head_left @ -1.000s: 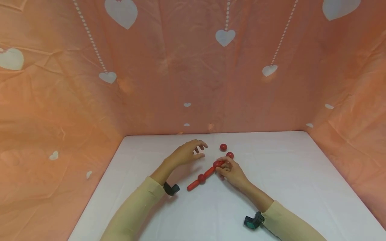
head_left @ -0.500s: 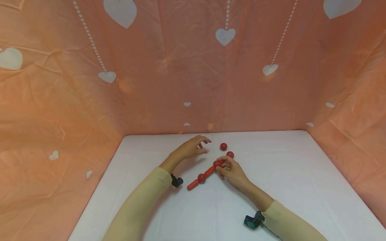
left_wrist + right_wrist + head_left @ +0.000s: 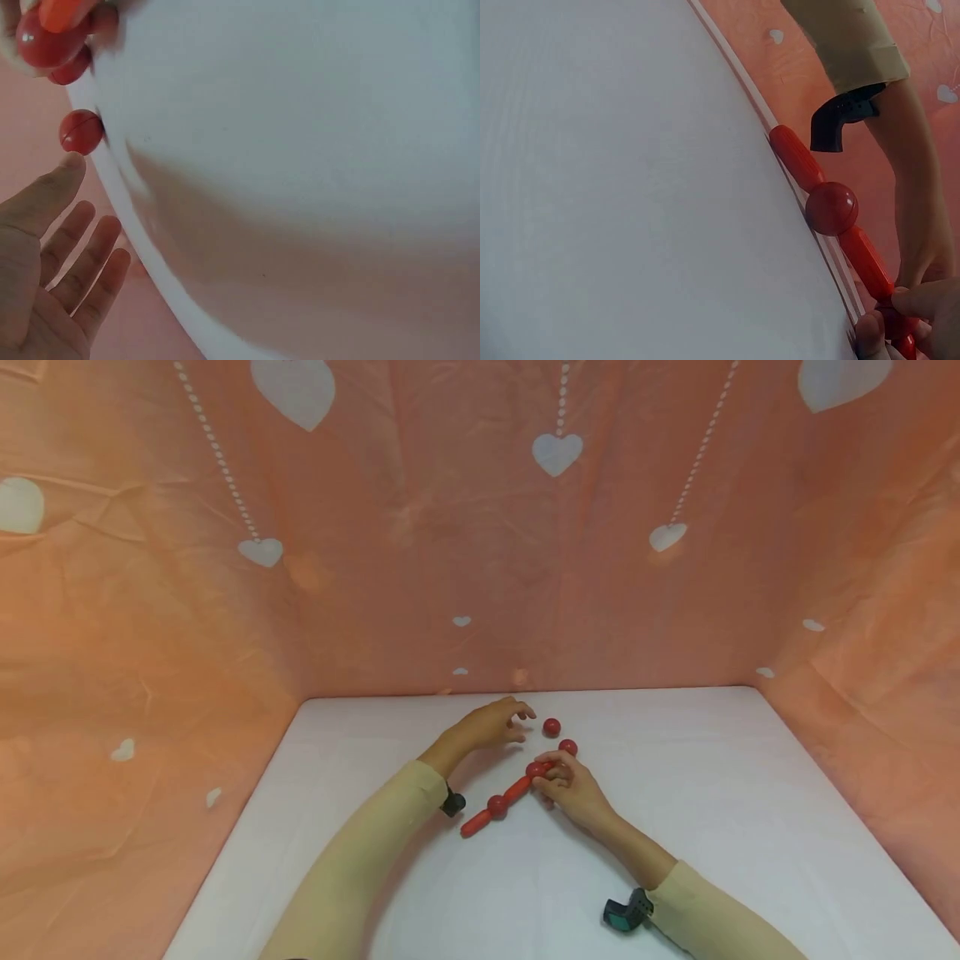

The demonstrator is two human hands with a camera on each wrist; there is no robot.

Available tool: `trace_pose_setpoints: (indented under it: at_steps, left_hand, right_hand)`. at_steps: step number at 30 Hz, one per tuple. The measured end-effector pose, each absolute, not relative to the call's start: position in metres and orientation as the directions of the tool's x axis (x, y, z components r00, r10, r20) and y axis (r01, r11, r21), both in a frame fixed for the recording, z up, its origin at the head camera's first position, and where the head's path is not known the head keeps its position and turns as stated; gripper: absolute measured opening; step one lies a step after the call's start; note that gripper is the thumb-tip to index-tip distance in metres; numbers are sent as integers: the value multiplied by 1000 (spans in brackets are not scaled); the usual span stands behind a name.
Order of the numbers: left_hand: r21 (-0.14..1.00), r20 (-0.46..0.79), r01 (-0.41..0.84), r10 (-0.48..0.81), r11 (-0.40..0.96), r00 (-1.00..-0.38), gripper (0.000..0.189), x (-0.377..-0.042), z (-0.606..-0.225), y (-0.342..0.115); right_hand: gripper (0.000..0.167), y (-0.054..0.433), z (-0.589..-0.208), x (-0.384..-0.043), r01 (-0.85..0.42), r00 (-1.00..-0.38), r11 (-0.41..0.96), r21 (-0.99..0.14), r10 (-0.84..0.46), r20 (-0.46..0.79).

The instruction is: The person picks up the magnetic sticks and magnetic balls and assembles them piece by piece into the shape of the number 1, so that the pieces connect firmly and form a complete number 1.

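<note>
A red stick of alternating balls and rods [image 3: 517, 791] slants across the white table. My right hand [image 3: 576, 789] pinches it near the ball toward its far part, covering the rod there. At the far end sits another red ball [image 3: 567, 747]. Beyond it a loose red ball [image 3: 551, 727] lies apart on the table. My left hand [image 3: 491, 724] is just left of the loose ball, fingers loosely bent and holding nothing. In the left wrist view its thumb tip comes close below the loose ball [image 3: 81, 132]. The right wrist view shows the near rods [image 3: 866, 262] and a ball [image 3: 831, 208].
The white table [image 3: 712, 793] ends in a far edge against a peach cloth [image 3: 420, 568] printed with white hearts. Cloth also hangs at both sides. A dark wrist camera [image 3: 628, 912] is strapped to the right wrist, and another camera [image 3: 453, 802] to the left.
My left hand has moved right and slightly farther away, closer to the loose ball. My right hand keeps its grip on the stick, which has stayed in place.
</note>
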State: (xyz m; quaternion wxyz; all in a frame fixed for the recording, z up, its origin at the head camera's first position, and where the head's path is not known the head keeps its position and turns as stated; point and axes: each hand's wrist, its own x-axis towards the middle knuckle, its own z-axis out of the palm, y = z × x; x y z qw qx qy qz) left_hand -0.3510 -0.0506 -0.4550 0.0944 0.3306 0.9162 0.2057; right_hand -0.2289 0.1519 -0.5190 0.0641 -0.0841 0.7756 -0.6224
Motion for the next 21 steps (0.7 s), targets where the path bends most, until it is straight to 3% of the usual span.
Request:
trace_pose_setpoints:
  at_steps: [21]
  left_hand:
    - [392,-67,598,671,699,-739,44,-359,-455,-18]
  right_hand:
    - [38,153,-520,-228,-64,-976,191,-979,-216,22]
